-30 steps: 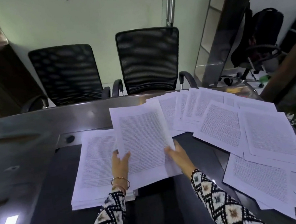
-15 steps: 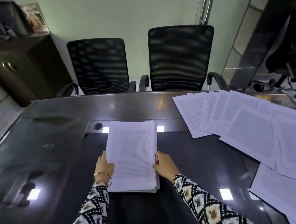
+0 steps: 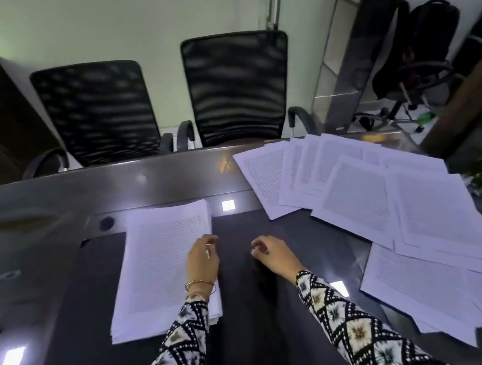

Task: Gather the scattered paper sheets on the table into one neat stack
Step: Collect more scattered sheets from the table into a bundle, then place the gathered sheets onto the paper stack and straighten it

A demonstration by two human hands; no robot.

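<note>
- Hands are both hanging loosely curled, holding nothing: the left hand (image 3: 202, 262) is sitting over the right edge of the stack (image 3: 165, 269), though whether it is touching is unclear, and the right hand (image 3: 273, 254) is hovering over bare worktop (image 3: 65, 297).
- The stack is lying front-left, its long axis running away from the person.
- The scattered sheets (image 3: 359, 206) are fanning out, overlapping, to the right; the right hand is nearer, so reaching rightward is likely falling to it.

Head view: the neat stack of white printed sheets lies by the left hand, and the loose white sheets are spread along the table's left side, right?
No: the head view shows the loose white printed sheets spread along the dark glossy table's right side.
</note>
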